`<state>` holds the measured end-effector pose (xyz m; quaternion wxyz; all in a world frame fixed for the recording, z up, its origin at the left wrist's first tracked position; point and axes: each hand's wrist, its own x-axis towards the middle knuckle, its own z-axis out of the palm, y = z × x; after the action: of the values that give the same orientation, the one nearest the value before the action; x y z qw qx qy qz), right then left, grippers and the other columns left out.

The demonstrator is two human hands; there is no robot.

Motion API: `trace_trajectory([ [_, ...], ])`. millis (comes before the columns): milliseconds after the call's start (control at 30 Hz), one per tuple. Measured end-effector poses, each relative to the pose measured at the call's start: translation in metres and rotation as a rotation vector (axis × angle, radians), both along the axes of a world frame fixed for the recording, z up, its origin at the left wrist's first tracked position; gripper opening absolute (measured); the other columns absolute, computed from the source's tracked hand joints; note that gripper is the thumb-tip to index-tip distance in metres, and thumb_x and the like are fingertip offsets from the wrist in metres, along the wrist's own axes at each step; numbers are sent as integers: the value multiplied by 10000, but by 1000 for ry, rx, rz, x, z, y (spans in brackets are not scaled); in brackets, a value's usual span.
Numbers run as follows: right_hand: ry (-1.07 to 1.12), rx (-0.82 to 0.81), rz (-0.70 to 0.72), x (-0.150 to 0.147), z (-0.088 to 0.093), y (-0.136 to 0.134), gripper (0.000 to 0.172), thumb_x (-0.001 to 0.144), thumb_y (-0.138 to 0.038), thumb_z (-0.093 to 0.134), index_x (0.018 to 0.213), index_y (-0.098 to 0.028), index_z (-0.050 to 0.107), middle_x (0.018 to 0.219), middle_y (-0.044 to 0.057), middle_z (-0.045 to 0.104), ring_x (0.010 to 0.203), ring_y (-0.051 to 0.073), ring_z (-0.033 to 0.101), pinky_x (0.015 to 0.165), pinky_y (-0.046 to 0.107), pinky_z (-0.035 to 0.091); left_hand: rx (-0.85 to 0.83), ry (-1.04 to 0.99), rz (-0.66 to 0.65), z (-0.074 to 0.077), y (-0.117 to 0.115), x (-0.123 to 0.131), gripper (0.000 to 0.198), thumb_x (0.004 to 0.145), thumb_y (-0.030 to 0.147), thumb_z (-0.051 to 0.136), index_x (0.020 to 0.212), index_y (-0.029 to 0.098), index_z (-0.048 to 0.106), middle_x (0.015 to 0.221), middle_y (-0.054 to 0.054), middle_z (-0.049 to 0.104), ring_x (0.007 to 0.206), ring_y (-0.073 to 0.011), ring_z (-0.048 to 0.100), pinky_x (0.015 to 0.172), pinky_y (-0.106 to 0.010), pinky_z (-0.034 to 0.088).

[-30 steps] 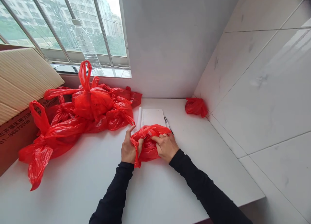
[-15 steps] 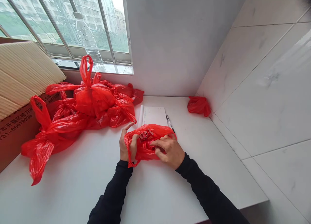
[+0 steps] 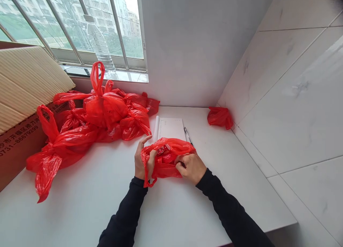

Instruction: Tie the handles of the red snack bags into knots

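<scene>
A small red plastic bag (image 3: 166,157) lies on the white table (image 3: 80,211) in front of me, with something red and white showing through it. My left hand (image 3: 142,161) grips the bag's left side, one handle looped over the fingers. My right hand (image 3: 190,167) is closed on the bag's right edge, fingers curled into the plastic. Both sleeves are black.
A heap of tied red bags (image 3: 93,115) fills the table's left. A cardboard box (image 3: 24,93) stands at the far left. A white notepad (image 3: 171,128) and a pen (image 3: 188,135) lie behind the bag. One more red bag (image 3: 220,117) sits in the far corner. A plastic bottle (image 3: 99,47) stands on the sill.
My right hand's fingers have curled from lying on the bag into a grip on its right edge. The bag's mouth has spread a little wider. The left hand has barely moved.
</scene>
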<state>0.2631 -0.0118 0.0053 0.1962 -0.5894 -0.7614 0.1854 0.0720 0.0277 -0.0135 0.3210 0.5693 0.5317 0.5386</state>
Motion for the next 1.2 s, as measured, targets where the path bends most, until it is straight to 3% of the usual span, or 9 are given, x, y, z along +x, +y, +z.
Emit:
trace_trajectory([
  [167, -63, -56, -64, 6, 3, -1, 242, 804, -145, 527, 717, -198, 747, 555, -7, 649, 523, 138, 554, 675, 275, 429, 51, 76, -81, -1, -3, 2, 450, 827, 252, 558, 1270, 174, 555, 650, 71, 572, 532, -112, 504, 684, -284, 509],
  [300, -6, -21, -89, 9, 3, 0, 373, 850, -162, 505, 1115, -246, 754, 614, -19, 677, 541, 148, 575, 725, 288, 453, 62, 151, -154, -4, -8, 4, 523, 815, 243, 571, 1333, 212, 512, 654, 77, 592, 525, -119, 522, 636, -268, 494],
  [367, -29, 13, -119, 11, 3, 1, 421, 857, -163, 502, 1211, -241, 715, 607, -18, 673, 545, 159, 581, 786, 315, 462, 56, 245, -213, -5, -10, 5, 576, 818, 268, 586, 1383, 245, 472, 746, 54, 660, 564, -133, 578, 637, -274, 498],
  [500, -125, 18, -187, 12, 5, 2, 321, 854, -138, 480, 993, -204, 762, 566, -1, 660, 575, 178, 613, 899, 374, 443, 26, 474, -279, -6, -12, 8, 569, 866, 307, 544, 1419, 281, 415, 884, 21, 727, 679, -170, 682, 681, -289, 527],
  [600, -140, -27, -180, 13, 7, 2, 280, 843, -136, 487, 832, -214, 755, 581, 2, 671, 571, 172, 617, 843, 350, 460, 13, 505, -272, -7, -12, 9, 549, 869, 298, 532, 1407, 277, 426, 900, 13, 738, 716, -184, 710, 691, -289, 536],
  [800, -156, -21, -247, 13, 8, 4, 353, 873, -149, 474, 1122, -188, 721, 592, 15, 670, 609, 208, 648, 761, 348, 469, 1, 565, -272, -9, -9, 8, 606, 873, 384, 577, 1443, 306, 385, 1106, -8, 745, 791, -208, 731, 697, -300, 531],
  [967, -221, -54, -254, 11, 3, 5, 247, 875, -199, 535, 1039, -183, 720, 647, 51, 693, 657, 247, 672, 754, 384, 463, -46, 626, -263, -9, -9, 9, 634, 897, 373, 553, 1485, 319, 323, 1126, -1, 745, 824, -228, 734, 687, -319, 535],
  [1100, -72, -56, -245, 13, -2, 8, 168, 883, -264, 549, 974, -196, 673, 566, -3, 626, 574, 214, 624, 653, 351, 461, -1, 635, -295, -8, -12, 10, 737, 847, 465, 637, 1497, 325, 319, 1280, -24, 692, 942, -248, 733, 763, -345, 562],
  [1200, 71, 23, -172, 15, -7, 9, 201, 892, -235, 537, 1041, -203, 668, 686, 5, 689, 683, 208, 656, 740, 351, 497, 39, 671, -333, -8, -13, 12, 878, 786, 457, 716, 1531, 322, 272, 1373, -40, 639, 1053, -271, 710, 799, -352, 570],
])
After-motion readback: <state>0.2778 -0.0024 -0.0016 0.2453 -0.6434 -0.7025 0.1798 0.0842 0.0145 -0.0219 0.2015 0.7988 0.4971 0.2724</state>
